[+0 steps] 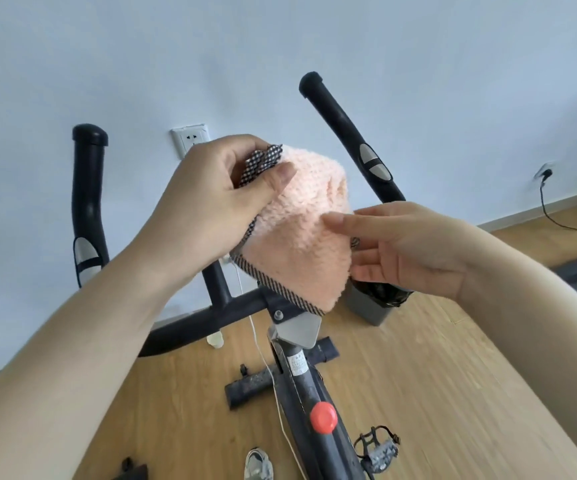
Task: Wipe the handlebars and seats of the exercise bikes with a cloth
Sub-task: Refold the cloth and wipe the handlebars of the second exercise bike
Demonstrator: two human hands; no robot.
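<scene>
Step in hand: readying the cloth [301, 230] before wiping; judged early, no bar contact seen.
Left hand [218, 195]: clenched on the cloth's top corner, thumb pinching the checked border against the fingers.
Right hand [408, 251]: extended and relaxed, thumb laid flat on the cloth's right edge, no curl round it seen.
Cloth position: held in the air between the two grips, above the crossbar [190, 327], touching neither.
Method advised: fold into a flat pad, fluffy pink face outward; wrap round the left grip [86, 202] and draw top to base; repeat on the right grip [342, 133]; go over the silver pads as well.
Caution: loose hem likely to snag on the centre bracket; keep tucked in.
Seat: not in view.
Count, task items: one cloth, one bike, two grips, two hands.
Count, other: two wall sockets [190, 140], one red knob [323, 417], one pedal [379, 448], one bin [366, 306].
</scene>
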